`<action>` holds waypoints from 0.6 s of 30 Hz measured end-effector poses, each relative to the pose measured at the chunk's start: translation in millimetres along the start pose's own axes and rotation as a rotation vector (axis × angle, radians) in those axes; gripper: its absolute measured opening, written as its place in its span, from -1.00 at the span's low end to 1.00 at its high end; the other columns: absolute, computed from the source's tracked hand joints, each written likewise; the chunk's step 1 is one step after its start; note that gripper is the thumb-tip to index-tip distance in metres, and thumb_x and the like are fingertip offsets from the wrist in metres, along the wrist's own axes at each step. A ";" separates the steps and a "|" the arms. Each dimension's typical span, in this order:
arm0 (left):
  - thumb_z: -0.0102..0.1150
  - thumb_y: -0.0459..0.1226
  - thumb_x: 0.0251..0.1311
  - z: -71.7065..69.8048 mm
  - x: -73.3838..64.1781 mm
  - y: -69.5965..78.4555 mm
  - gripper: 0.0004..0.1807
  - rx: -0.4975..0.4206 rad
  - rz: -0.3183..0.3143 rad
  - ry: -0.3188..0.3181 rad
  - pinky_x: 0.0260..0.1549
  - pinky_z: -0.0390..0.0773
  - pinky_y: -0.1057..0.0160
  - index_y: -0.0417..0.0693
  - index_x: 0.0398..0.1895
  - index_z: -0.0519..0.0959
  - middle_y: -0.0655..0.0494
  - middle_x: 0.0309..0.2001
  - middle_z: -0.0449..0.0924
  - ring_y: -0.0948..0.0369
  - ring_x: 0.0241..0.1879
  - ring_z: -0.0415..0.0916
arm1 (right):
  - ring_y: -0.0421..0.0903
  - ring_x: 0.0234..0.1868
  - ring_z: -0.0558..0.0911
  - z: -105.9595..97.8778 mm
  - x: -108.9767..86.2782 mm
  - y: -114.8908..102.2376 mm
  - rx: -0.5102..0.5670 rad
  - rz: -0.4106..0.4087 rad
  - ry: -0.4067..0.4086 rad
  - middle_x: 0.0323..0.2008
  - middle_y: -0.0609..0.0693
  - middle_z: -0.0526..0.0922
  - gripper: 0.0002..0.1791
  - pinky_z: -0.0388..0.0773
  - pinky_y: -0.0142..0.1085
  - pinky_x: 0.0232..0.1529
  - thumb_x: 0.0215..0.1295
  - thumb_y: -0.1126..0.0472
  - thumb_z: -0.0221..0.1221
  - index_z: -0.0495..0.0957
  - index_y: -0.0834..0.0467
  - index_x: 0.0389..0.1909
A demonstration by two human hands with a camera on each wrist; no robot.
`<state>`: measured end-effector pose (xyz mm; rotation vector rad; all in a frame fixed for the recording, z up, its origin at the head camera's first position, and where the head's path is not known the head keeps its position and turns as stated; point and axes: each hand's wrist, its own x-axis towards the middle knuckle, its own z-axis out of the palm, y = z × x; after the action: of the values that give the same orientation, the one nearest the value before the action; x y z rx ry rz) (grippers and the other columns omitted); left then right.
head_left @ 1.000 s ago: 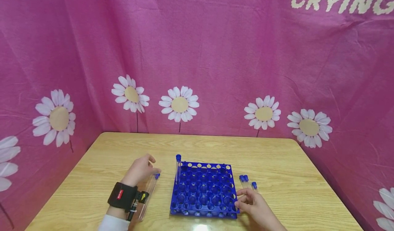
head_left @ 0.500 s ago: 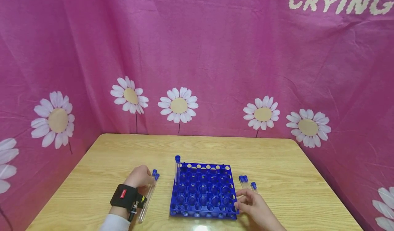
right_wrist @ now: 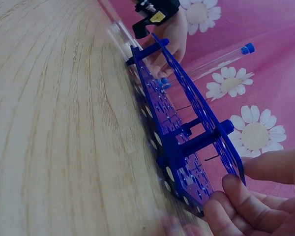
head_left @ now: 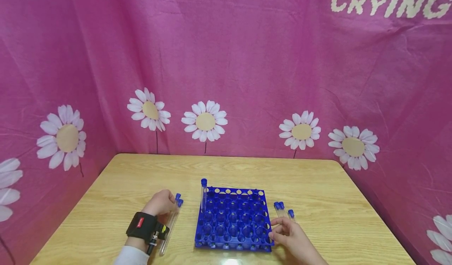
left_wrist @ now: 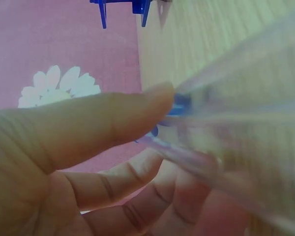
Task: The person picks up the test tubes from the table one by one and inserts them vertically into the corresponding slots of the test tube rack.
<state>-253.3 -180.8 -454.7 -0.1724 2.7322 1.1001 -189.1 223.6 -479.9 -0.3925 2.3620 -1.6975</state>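
My left hand point(head_left: 160, 203) is at the left of the table, its thumb and fingers pinching a clear test tube point(left_wrist: 184, 160) near its blue cap. Right beside it lies another blue-capped test tube point(head_left: 167, 236). A blue test tube rack point(head_left: 233, 230) with rows of round holes stands in the middle. One capped test tube point(head_left: 204, 195) is upright in its far left corner. With thumb and fingertips, my right hand point(head_left: 291, 235) grips the upper plate of the rack at its right edge, as the right wrist view also shows.
To the right of the rack lie two test tubes point(head_left: 279, 206) side by side and a single test tube point(head_left: 291, 213), partly hidden by the right hand. The wooden table point(head_left: 328, 194) meets a pink flowered curtain point(head_left: 243, 80) behind and on both sides.
The left hand has drawn back and down, closing its fingers on a test tube; two caps now show beside it. The right hand keeps its grip on the rack.
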 end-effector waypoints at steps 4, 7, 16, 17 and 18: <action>0.38 -0.40 0.00 -1.9 -1.9 3.8 -0.72 0.001 -0.005 0.015 -0.60 0.35 0.29 -0.24 -0.33 0.43 -0.01 -0.44 0.40 0.11 -0.47 0.37 | -0.29 -0.45 0.60 0.5 -0.6 0.4 0.000 -0.013 -0.008 -0.38 0.18 0.65 -0.55 0.65 -0.32 -0.34 0.26 0.36 0.20 0.34 0.59 0.03; 0.35 -0.38 0.04 -5.6 -5.3 8.2 -0.69 -0.009 0.006 0.028 -0.62 0.37 0.30 -0.24 -0.23 0.41 -0.03 -0.39 0.41 0.12 -0.48 0.36 | -0.29 -0.45 0.60 0.9 -1.1 0.4 0.000 -0.015 -0.010 -0.37 0.20 0.65 -0.55 0.65 -0.32 -0.34 0.26 0.36 0.20 0.33 0.59 0.03; 0.26 -0.35 0.17 -29.3 -33.6 41.9 -0.64 -0.093 0.138 0.120 -0.62 0.59 0.24 -0.29 -0.04 0.38 -0.04 -0.44 0.46 0.15 -0.52 0.44 | -0.27 -0.45 0.62 0.6 -0.1 -0.2 -0.007 0.002 0.001 -0.37 0.18 0.64 -0.55 0.65 -0.33 -0.32 0.25 0.34 0.22 0.35 0.56 0.03; 0.26 -0.35 0.17 -31.9 -37.7 46.7 -0.63 -0.110 0.152 0.129 -0.60 0.61 0.24 -0.28 -0.02 0.38 -0.03 -0.42 0.46 0.15 -0.51 0.45 | -0.27 -0.45 0.61 0.6 -0.3 -0.3 -0.011 -0.001 0.003 -0.37 0.19 0.64 -0.55 0.65 -0.33 -0.31 0.25 0.34 0.22 0.35 0.56 0.03; 0.26 -0.34 0.18 -34.1 -41.8 51.5 -0.63 -0.126 0.167 0.139 -0.58 0.62 0.24 -0.27 -0.01 0.38 -0.04 -0.41 0.46 0.15 -0.51 0.47 | -0.27 -0.45 0.61 0.6 -0.4 -0.4 -0.014 -0.002 0.004 -0.37 0.19 0.64 -0.55 0.65 -0.33 -0.31 0.26 0.34 0.22 0.35 0.56 0.03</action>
<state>-226.2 -166.1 -386.8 -0.0391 2.8424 1.3546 -188.6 223.0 -479.7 -0.3943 2.3788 -1.6852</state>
